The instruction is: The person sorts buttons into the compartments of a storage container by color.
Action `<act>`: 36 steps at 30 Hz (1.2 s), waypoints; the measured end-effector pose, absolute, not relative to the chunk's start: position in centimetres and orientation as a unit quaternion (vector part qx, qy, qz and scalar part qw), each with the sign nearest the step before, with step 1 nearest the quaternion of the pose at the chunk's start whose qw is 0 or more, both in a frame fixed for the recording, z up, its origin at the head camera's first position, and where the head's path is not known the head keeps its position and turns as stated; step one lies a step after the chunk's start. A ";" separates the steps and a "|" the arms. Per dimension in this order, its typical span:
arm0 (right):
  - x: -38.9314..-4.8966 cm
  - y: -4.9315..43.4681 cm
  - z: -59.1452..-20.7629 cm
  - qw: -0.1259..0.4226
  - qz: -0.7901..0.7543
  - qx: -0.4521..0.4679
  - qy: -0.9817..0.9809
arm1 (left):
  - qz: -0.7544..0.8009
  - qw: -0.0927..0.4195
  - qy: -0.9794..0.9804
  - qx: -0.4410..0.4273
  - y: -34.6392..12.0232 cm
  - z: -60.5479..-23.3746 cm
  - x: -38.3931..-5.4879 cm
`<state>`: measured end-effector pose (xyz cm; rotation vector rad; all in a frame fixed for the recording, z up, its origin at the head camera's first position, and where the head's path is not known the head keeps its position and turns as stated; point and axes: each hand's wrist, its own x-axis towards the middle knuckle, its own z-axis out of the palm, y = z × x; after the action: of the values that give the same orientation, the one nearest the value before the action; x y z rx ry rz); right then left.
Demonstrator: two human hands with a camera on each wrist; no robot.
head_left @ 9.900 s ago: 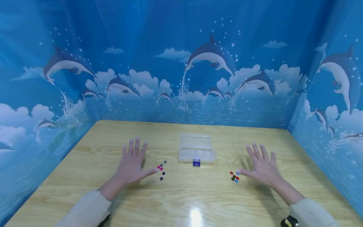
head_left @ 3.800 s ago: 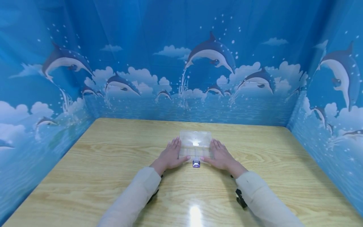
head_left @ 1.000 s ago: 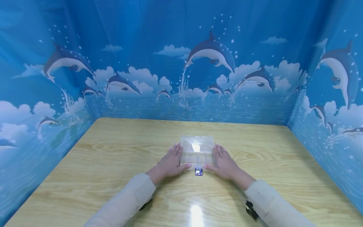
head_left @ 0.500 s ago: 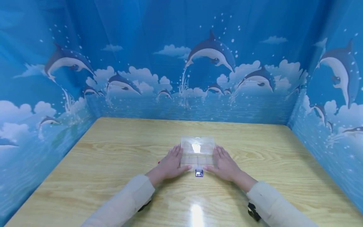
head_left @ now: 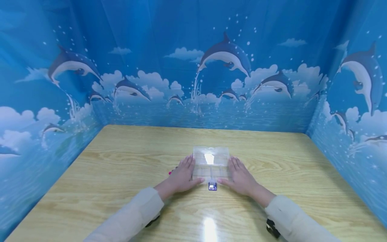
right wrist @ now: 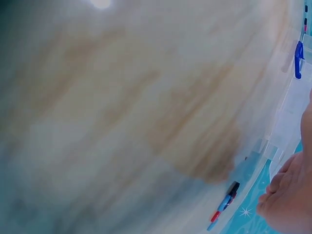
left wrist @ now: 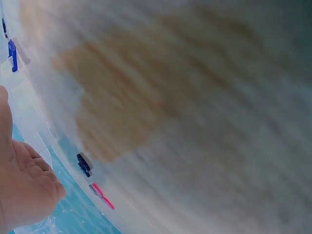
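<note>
A clear plastic compartment box (head_left: 201,172) sits mid-table with its lid (head_left: 219,156) raised at the back. Its blue latch (head_left: 212,186) faces the person. Against the box's left side lies the left hand (head_left: 182,174), fingers straight and thumb along the front edge. The right hand (head_left: 243,177) touches the opposite side in the same way. Small pink discs (head_left: 170,173) peek out beside the left hand; dark discs (left wrist: 84,165) also show in the left wrist view. In the right wrist view, red, blue and black discs (right wrist: 224,207) lie near the right hand (right wrist: 287,190).
The wooden table (head_left: 127,148) is enclosed by blue dolphin-print curtains (head_left: 151,67) at the back and sides. A bright light reflection falls on the tabletop near the front. Dark wrist devices (head_left: 273,228) show under the sleeves.
Compared with a few seconds ago, the box and both hands have slid a little toward the person. More discs now show beside the left hand. Earliest, both hands were spread apart from the box.
</note>
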<state>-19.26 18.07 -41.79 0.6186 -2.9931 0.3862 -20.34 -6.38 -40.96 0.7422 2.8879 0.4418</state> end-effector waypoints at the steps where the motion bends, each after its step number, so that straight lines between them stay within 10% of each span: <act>1: -19.2 18.1 -41.8 0.030 0.124 0.200 -0.971 | 0.146 0.063 0.956 0.246 -6.4 -41.0 -20.3; 36: -17.4 17.8 -41.7 0.029 0.120 0.196 -0.973 | 0.129 0.046 0.955 0.264 -6.8 -41.2 -18.9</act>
<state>-17.43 17.80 -41.72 0.6051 -3.0002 0.3686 -18.87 -6.80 -41.23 0.8066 2.9142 0.3932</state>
